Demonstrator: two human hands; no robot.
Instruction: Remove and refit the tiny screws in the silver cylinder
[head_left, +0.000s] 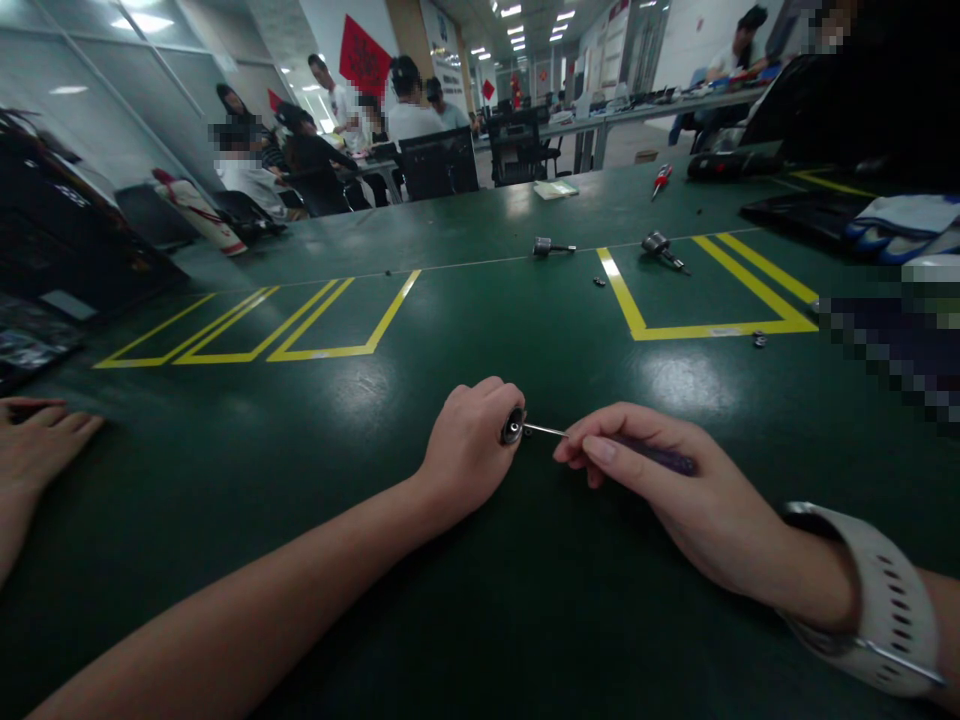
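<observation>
My left hand [474,440] is closed in a fist around a round metal part [513,427], whose open end with a small ring inside faces right. Most of that part is hidden in the fist. Between the fingers of my right hand [660,470] is a slim screwdriver [652,455] with a dark purple handle. Its thin blade points left and ends at the metal part's open end; whether it touches inside cannot be made out. A small dark metal piece [528,432] shows just below the blade, close to the left fist.
Two metal cylinders with shafts, one left [543,246] and one right [655,243], lie beyond my hands, near small metal pieces [599,282] and yellow tape [720,331]. A red screwdriver [661,180] lies farther back. Another person's hand [45,440] rests at left; gloves [907,225] lie right.
</observation>
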